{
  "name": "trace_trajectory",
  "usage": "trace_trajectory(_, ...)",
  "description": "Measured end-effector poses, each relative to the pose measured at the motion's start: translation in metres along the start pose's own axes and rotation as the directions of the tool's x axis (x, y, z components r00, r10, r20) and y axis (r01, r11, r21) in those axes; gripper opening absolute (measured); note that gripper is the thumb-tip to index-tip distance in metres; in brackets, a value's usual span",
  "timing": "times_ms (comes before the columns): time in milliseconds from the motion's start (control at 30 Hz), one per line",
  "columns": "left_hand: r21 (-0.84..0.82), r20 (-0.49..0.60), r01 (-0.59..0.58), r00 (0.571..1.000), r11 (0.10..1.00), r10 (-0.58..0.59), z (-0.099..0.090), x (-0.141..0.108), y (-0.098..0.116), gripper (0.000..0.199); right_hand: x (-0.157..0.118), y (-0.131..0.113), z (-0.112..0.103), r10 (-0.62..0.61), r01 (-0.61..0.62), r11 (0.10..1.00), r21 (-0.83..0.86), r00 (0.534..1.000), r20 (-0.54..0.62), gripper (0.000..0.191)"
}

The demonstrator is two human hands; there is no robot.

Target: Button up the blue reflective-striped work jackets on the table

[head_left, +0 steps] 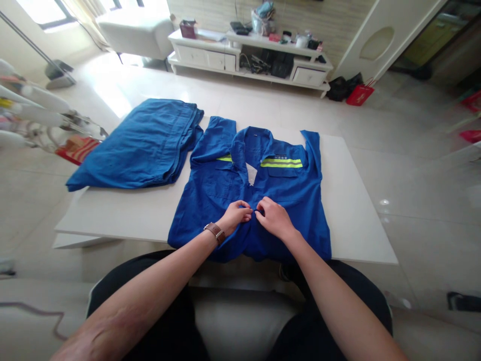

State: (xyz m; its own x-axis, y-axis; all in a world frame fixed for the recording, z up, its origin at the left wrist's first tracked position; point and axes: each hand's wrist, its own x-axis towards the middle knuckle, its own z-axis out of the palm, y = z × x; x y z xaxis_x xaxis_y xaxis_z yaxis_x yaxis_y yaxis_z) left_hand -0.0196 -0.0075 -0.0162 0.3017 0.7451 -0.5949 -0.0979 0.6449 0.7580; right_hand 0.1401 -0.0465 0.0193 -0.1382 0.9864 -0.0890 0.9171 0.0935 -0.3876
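Note:
A blue work jacket [293, 188] with yellow-and-grey reflective strips lies spread on a white table [349, 200], its collar away from me and its lower edge hanging over the near side. Its front is parted at the neck, where a pale tag or paper [251, 174] shows. My left hand [236, 214], below a brown-strapped watch [215, 232], pinches one front edge of the jacket. Close beside it, my right hand [273, 216] pinches the other edge, fingers closed. The exact bit of cloth or fastener between the fingertips is too small to make out.
Folded blue cloth [139, 145] is piled on the table's left part. Past the tiled floor stands a low white cabinet [206, 59] with various items on it. A red bag [359, 94] sits at its right end. A striped red bag [80, 149] is at the left.

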Motion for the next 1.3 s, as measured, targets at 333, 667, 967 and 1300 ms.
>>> trace_trajectory(333, 0.020, -0.021, -0.001, 1.000, 1.000, 0.001, 0.0004, 0.0010, 0.0004, 0.022, -0.0010, -0.0005, -0.0006, 0.078, -0.079, 0.997, -0.017, 0.996, -0.041, 0.012)
trace_trajectory(667, -0.074, -0.023, 0.014, 1.000, 0.997, -0.016, -0.0015, 0.0017, -0.0006, 0.031, -0.0020, 0.0008, -0.0039, -0.078, 0.085, 0.987, -0.135, 0.995, 0.056, 0.023)
trace_trajectory(967, -0.070, -0.037, 0.041, 0.998, 0.997, -0.043, 0.0002, -0.0008, 0.0021, 0.024, -0.0029, 0.0029, -0.0028, -0.111, 0.116, 0.980, -0.162, 0.993, 0.035, 0.024)
trace_trajectory(1300, 0.004, -0.018, 0.003, 1.000, 1.000, -0.003, 0.0007, -0.0024, 0.0034, 0.025, -0.0028, 0.0006, -0.0008, -0.026, 0.025, 0.999, -0.036, 0.999, -0.025, 0.024)
